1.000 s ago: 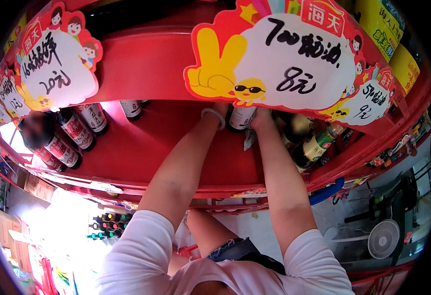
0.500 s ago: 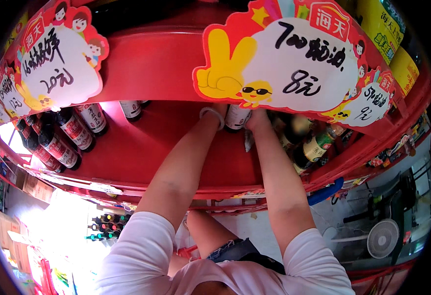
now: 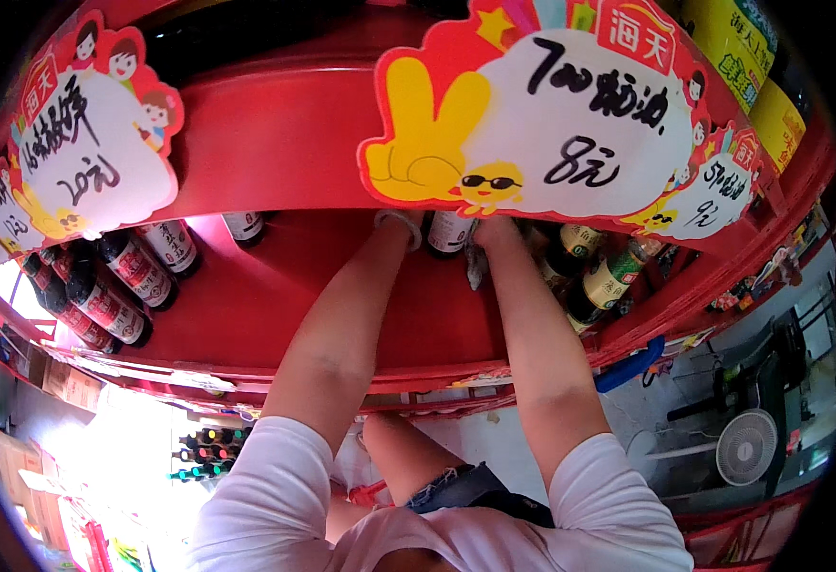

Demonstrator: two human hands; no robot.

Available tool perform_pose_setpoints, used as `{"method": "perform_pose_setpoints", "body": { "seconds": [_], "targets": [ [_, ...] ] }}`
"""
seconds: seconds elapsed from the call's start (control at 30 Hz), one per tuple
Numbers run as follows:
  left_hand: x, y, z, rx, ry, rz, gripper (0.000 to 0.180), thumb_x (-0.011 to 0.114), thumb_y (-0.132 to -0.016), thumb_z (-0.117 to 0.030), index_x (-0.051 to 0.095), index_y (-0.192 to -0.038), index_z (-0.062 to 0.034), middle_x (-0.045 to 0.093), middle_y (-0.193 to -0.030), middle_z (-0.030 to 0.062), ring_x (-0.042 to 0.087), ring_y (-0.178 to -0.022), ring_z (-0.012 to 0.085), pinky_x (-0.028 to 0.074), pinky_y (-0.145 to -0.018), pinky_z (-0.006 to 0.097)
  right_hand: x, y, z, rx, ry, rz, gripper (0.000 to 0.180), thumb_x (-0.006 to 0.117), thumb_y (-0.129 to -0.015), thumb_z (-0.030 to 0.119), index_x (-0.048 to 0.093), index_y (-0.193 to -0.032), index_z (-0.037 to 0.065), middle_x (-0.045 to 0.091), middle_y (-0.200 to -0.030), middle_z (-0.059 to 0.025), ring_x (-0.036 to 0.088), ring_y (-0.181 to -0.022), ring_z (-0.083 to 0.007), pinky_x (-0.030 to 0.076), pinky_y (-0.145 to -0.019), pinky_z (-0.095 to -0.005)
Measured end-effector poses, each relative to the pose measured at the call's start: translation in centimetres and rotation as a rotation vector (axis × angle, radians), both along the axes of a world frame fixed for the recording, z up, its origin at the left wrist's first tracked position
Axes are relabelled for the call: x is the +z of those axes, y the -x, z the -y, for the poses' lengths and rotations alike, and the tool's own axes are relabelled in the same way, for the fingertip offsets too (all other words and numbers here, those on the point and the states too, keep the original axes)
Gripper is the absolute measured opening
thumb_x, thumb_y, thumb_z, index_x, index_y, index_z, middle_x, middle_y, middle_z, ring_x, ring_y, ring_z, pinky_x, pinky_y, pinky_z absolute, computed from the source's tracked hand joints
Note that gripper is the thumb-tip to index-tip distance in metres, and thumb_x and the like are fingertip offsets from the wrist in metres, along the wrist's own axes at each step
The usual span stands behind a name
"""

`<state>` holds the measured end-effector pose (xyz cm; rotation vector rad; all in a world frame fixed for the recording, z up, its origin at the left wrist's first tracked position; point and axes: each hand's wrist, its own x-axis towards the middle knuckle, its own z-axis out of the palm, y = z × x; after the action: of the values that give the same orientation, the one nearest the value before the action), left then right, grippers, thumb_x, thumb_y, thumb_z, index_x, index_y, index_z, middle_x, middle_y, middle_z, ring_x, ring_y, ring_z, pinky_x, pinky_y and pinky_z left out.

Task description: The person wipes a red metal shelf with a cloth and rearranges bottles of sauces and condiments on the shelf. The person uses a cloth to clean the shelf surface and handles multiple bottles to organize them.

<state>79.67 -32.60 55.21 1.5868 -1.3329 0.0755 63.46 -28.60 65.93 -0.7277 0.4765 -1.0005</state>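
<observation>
Both my arms reach into a red shelf (image 3: pixel 313 315), under its front board. A dark bottle (image 3: pixel 448 234) with a white label stands upright between my hands, its upper part hidden by the board and a sign. My left hand (image 3: pixel 406 217), beyond a pale bracelet (image 3: pixel 418 232), is close to the bottle's left side; its fingers are hidden. To the bottle's right, my right hand (image 3: pixel 494 229) is closed on a greyish cloth (image 3: pixel 476 263) that hangs down beside the wrist. Its fingertips lie behind the sign.
Dark bottles with red and white labels (image 3: pixel 138 269) stand at the shelf's left. Green-and-yellow-labelled bottles (image 3: pixel 607 286) are close to my right forearm. Large price signs (image 3: pixel 570 124) hang across the front. A white fan (image 3: pixel 747 448) is on the right.
The view has shifted slightly, so signs and shelf sit a little further left. More of the cloth hangs in sight below my right hand. Both arms stay reached in around the bottle.
</observation>
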Motion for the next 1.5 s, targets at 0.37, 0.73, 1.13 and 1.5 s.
{"method": "perform_pose_setpoints", "body": {
  "seconds": [0.37, 0.73, 1.13, 1.5],
  "targets": [
    [8.8, 7.1, -8.5, -0.101, -0.408, -0.068, 0.052, 0.036, -0.095, -0.037, 0.035, -0.139, -0.0083, 0.030, -0.146, 0.0136, 0.025, -0.135, 0.0282, 0.020, -0.112, 0.039, -1.5, 2.8, 2.7, -0.061, 0.084, 0.039, 0.049, 0.042, -0.093, 0.041, 0.042, -0.131, 0.009, 0.049, -0.129, -0.0119, 0.050, -0.114, -0.0263, 0.044, -0.092, -0.0477],
    [5.8, 4.4, -5.0, -0.039, -0.264, -0.076, 0.048, 0.045, -0.091, -0.032, 0.042, -0.132, -0.0071, 0.038, -0.139, 0.0140, 0.034, -0.129, 0.0286, 0.028, -0.105, 0.041, -2.6, 0.7, 3.1, -0.004, 0.012, -0.113, 0.047, 0.048, -0.089, 0.045, 0.049, -0.125, 0.015, 0.056, -0.122, -0.0085, 0.052, -0.111, -0.0284, 0.042, -0.089, -0.0536],
    [2.8, -1.5, -2.0, 0.128, 0.156, -0.250, 0.043, 0.057, -0.085, -0.027, 0.050, -0.123, -0.0064, 0.047, -0.131, 0.0151, 0.044, -0.121, 0.0287, 0.038, -0.096, 0.043, -2.0, -1.5, 1.9, -0.217, 0.344, 0.086, 0.046, 0.051, -0.090, 0.040, 0.048, -0.125, 0.009, 0.055, -0.123, -0.0074, 0.053, -0.111, -0.0242, 0.044, -0.093, -0.0418],
    [11.7, -6.5, -18.7, 0.997, 0.469, 0.046, 0.084, 0.071, -0.070, -0.028, 0.025, -0.133, 0.0039, 0.027, -0.137, 0.0279, 0.025, -0.127, 0.0451, 0.024, -0.103, 0.053, 7.2, 5.6, -18.3, -0.461, 0.160, -0.094, 0.034, 0.056, -0.087, 0.041, 0.053, -0.105, 0.012, 0.053, -0.088, 0.0026, 0.052, -0.071, -0.0100, 0.041, -0.053, -0.0262]
  ]
}}
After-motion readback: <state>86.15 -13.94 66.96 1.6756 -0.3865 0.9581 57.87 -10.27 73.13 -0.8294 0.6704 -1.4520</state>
